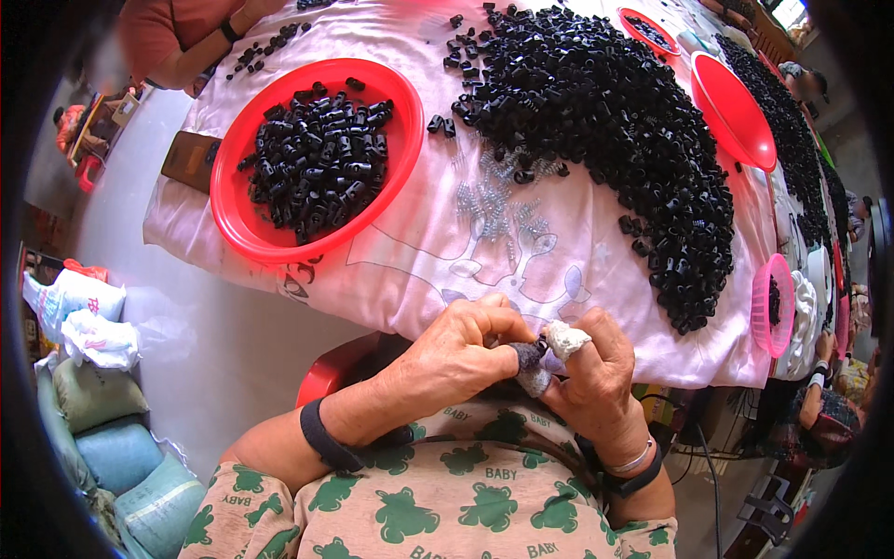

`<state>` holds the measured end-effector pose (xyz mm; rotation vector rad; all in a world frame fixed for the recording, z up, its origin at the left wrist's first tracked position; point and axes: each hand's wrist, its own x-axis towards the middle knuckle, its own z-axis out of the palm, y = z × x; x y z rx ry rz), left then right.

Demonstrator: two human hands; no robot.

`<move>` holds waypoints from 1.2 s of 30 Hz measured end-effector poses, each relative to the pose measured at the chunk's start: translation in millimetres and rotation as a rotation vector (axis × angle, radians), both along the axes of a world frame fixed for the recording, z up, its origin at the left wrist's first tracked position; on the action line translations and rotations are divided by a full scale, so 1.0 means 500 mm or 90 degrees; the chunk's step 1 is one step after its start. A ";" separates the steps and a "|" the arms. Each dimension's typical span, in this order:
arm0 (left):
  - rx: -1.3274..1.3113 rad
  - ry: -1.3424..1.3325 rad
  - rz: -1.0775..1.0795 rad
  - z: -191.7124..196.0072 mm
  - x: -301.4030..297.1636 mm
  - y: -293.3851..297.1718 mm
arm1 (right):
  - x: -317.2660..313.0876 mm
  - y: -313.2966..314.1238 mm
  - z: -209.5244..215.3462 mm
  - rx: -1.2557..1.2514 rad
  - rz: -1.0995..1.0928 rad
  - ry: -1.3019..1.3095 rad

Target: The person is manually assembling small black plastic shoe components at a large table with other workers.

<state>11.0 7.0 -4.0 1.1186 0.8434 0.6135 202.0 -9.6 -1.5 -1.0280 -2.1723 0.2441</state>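
Observation:
My left hand (461, 349) and my right hand (596, 363) meet just off the near edge of the table, fingers closed in a pinch. Between the fingertips a small black plastic part (542, 343) shows, mostly hidden. Dark and white wraps cover some fingertips. Beyond my hands lie loose small metal springs (494, 210) on the pink cloth (400, 298). A large pile of small black plastic pieces (596, 121) spreads across the far middle and right. To the left, a red basin (223, 200) holds many black cylindrical parts (321, 163).
A brown phone (191, 160) lies at the left table edge. Farther right are a tilted red basin (736, 112) and a pink basket (759, 307). Another person's arm (200, 61) rests at the far left; more people work at right. Stuffed sacks (102, 401) stand on the floor.

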 end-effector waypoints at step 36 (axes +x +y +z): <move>-0.009 -0.013 0.005 0.003 0.005 -0.002 | -0.005 0.003 -0.004 -0.038 -0.017 0.051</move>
